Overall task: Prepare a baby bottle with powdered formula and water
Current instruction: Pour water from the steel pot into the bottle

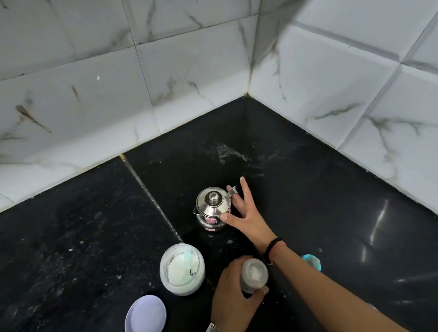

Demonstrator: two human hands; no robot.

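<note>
On the black counter (75, 240) my left hand (233, 297) grips an uncapped baby bottle (254, 273) with white powder showing in its mouth. A small steel kettle (213, 209) with a knobbed lid stands further back. My right hand (244, 210) is spread beside it, thumb touching the kettle's body and a finger at its handle. An open jar of white formula powder (182, 268) with a pale scoop inside sits left of the bottle. Its lilac lid (145, 319) lies flat in front of it.
A teal bottle cap (311, 261) lies right of my forearm, partly hidden. White marble-patterned tiled walls (192, 64) meet in a corner behind the kettle and along the right. Spilled powder specks dot the counter.
</note>
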